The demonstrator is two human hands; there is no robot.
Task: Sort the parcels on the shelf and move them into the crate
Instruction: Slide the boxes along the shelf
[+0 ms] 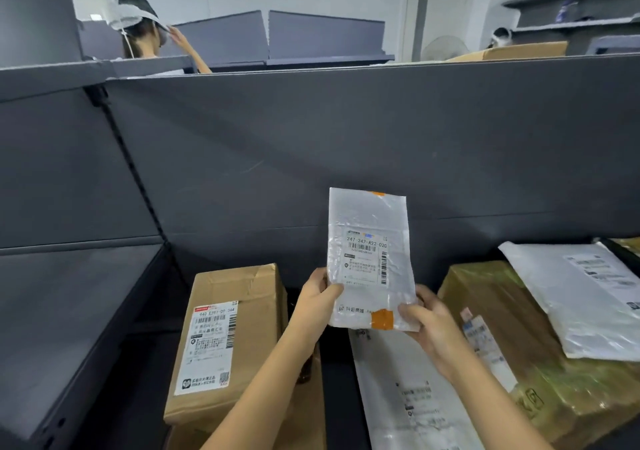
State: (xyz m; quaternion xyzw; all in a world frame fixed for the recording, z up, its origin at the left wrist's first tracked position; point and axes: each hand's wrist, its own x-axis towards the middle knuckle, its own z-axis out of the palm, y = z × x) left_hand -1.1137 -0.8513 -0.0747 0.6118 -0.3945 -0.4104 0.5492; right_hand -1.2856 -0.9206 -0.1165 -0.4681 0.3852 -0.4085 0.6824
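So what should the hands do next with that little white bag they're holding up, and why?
Probably carry the white bag off the shelf toward the crate, which is out of view. The left hand and right hand pinch its lower corners, it is held upright off the flat mailer below, and its label faces the camera, readable for sorting.

You stand in a parcel depot, grey metal shelving all round, barcode-labelled cardboard boxes, white poly mailers.

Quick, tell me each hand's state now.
Left hand: pinches the white parcel bag at its left edge.
Right hand: grips its bottom right corner.
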